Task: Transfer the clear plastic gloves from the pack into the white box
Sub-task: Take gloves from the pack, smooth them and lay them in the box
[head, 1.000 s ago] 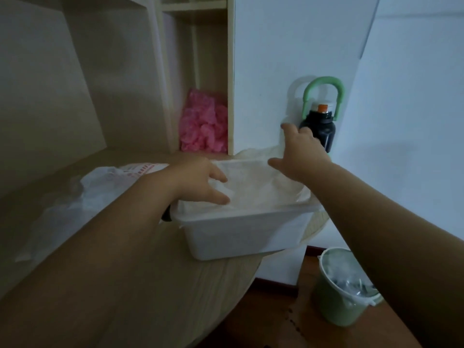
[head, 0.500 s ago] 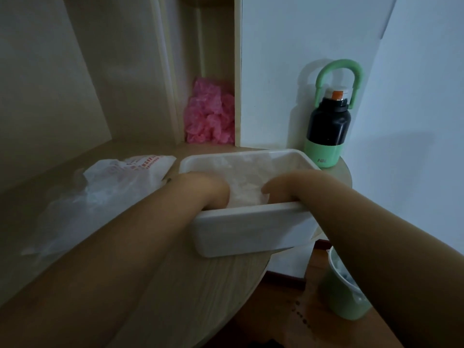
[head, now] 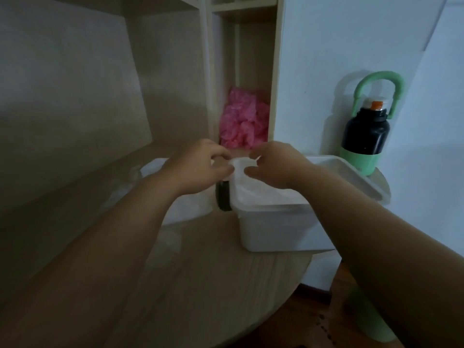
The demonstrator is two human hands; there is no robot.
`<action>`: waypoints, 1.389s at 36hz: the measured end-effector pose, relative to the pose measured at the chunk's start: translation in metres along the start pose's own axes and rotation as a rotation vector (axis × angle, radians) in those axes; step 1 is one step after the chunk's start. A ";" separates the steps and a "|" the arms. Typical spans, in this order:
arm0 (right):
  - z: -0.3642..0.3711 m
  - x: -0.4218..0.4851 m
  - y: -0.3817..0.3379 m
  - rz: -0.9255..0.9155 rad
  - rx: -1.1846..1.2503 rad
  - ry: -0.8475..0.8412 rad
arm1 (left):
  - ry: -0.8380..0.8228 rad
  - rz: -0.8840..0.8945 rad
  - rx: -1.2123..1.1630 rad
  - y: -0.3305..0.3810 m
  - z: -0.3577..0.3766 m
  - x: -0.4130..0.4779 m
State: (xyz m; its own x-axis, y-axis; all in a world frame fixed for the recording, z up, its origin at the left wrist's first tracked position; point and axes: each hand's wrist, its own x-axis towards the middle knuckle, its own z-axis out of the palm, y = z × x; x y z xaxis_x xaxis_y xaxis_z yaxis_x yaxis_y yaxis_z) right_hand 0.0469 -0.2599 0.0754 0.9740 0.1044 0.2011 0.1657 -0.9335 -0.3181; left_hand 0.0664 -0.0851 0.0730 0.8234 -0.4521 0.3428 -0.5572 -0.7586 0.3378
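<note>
Left hand [head: 200, 167] and right hand [head: 276, 165] meet above the white box [head: 276, 232] at the right edge of the desk [head: 213, 272] — fingers [head: 251, 173] curled, whether pinching any of its clear plastic gloves [head: 263, 194] I cannot tell

Your view is dim and grey, soft throughout. Beyond your right hand [head: 273, 164], the bottle [head: 365, 136] throws a faint shadow leftward on the wall [head: 326, 59]; nearer you, the picture stretches and blurs toward the lower corners.

Both forearms extended, left hand [head: 200, 165] and right hand [head: 273, 164] close together, fingers curled.
</note>
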 end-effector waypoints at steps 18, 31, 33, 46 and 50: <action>0.146 -0.002 -0.110 -0.071 0.269 -0.164 | -0.037 -0.346 -0.047 -0.128 0.027 -0.133; 0.181 -0.019 -0.082 -0.028 0.473 0.052 | 0.357 -0.284 -0.150 -0.141 0.067 -0.142; 0.179 -0.021 -0.083 0.005 0.550 0.049 | 0.484 -0.428 -0.441 -0.137 0.063 -0.139; 0.138 -0.007 -0.110 0.211 1.213 -0.386 | 0.326 -0.475 -1.807 -0.121 0.019 -0.121; 0.127 -0.008 -0.110 0.094 1.099 -0.187 | 0.319 -0.505 -1.762 -0.113 0.020 -0.118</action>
State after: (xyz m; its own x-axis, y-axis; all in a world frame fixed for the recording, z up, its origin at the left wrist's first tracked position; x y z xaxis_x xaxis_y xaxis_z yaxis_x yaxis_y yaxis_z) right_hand 0.0404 -0.1148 -0.0094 0.9824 0.1858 0.0200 0.0465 -0.1393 -0.9892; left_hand 0.0339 0.0448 -0.0228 0.9934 -0.1141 -0.0064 0.0761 0.6185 0.7821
